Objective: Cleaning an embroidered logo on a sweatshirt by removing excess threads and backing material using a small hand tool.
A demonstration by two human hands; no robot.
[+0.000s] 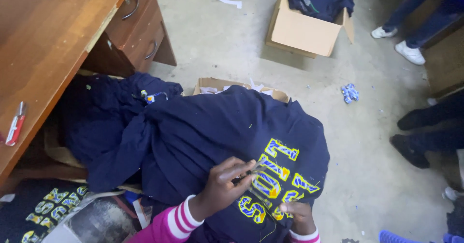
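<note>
A dark navy sweatshirt (212, 127) with yellow and blue embroidered letters (275, 173) lies heaped on my lap. My left hand (223, 184), in a pink and white striped cuff, pinches a small thin metal tool (249, 171) with its tip at the letters. My right hand (298, 215) grips the fabric just below the embroidery, at the bottom edge of the view. Loose yellow threads stick out around the letters.
A wooden desk (43, 45) with drawers stands at left, with a red cutter (15, 123) on it. More navy garments (96, 112) pile beneath it. A cardboard box (304, 28) of dark clothes sits on the concrete floor. Other people's legs and shoes (411, 52) are at right.
</note>
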